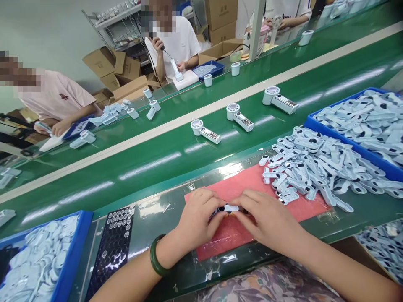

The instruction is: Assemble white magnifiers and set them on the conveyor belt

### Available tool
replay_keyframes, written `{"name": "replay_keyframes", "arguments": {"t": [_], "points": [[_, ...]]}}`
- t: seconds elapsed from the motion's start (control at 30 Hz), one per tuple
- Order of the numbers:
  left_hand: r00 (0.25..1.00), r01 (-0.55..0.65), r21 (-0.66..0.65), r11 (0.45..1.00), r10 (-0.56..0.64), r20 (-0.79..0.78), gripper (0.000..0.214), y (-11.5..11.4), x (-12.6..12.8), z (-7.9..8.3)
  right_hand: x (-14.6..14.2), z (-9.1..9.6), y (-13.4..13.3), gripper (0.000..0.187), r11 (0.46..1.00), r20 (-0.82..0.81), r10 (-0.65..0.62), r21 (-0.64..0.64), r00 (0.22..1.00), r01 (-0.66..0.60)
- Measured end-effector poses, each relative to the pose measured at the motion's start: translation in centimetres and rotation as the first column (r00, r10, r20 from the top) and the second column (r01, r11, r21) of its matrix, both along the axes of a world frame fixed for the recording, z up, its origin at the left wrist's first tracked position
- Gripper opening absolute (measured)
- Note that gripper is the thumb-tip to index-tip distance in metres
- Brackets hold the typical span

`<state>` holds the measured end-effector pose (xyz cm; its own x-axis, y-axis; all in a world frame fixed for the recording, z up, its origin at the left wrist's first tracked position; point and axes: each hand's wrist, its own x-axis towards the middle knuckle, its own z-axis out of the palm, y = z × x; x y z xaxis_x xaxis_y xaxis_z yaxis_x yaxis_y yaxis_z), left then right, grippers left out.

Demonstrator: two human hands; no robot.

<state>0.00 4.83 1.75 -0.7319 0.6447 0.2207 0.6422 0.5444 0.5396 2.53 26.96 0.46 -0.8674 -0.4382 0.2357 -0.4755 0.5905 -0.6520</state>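
Observation:
Over a red mat (217, 245), my left hand (198, 216) and my right hand (267, 218) meet at a small pale-blue plastic cover (232, 208) with a dark spot near its left end. Each hand pinches one end of it between thumb and fingers, which hide much of the piece. Just beyond my right hand lies a heap of similar pale-blue covers (315, 163), many with a dark oval window. A dark sheet of round clear stickers (110, 251) lies left of my left hand, many of its spots bare.
Blue trays of pale parts stand at the left (83, 235) and right (346, 144). Handheld fans with exposed circuit boards (209, 133) lie on the green conveyor belt (151, 167). Across it, a co-worker (176, 42) holds a power screwdriver; another person (59, 96) handles parts.

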Motion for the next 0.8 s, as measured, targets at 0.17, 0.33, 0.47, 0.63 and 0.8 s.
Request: {"name": "replay_keyframes", "arguments": {"t": [0.17, 0.33, 0.47, 0.63, 0.8], "points": [[0.997, -0.054, 0.053, 0.997, 0.051, 0.066, 0.009, 0.3, 0.0, 0.0, -0.3, -0.7, 0.2, 0.010, 0.990, 0.078, -0.012, -0.136, 0.997, 0.023], [0.998, -0.023, 0.038, 0.999, 0.021, 0.053, 0.010, 0.5, 0.6, 0.3, -1.0, -1.8, 0.6, 0.011, 0.939, 0.299, 0.090, -0.343, 0.950, 0.019], [0.999, -0.023, -0.032, 0.999, 0.024, 0.026, 0.017, 0.2, 2.3, 0.9, 0.0, -1.7, 1.4, 0.039, 0.978, 0.287, 0.104, -0.206, 0.952, -0.045], [0.996, -0.085, -0.094, 0.992, 0.085, -0.007, 0.022, 0.7, 4.9, 0.7, 1.5, -1.8, 1.3, 0.043, 0.978, 0.232, 0.181, -0.148, 0.956, -0.149], [0.990, -0.106, -0.248, 0.963, 0.077, -0.122, 0.023, 1.4, 5.3, 0.4, 1.6, -2.5, 0.7, 0.038, 0.981, 0.165, 0.161, -0.132, 0.973, -0.140]]}}
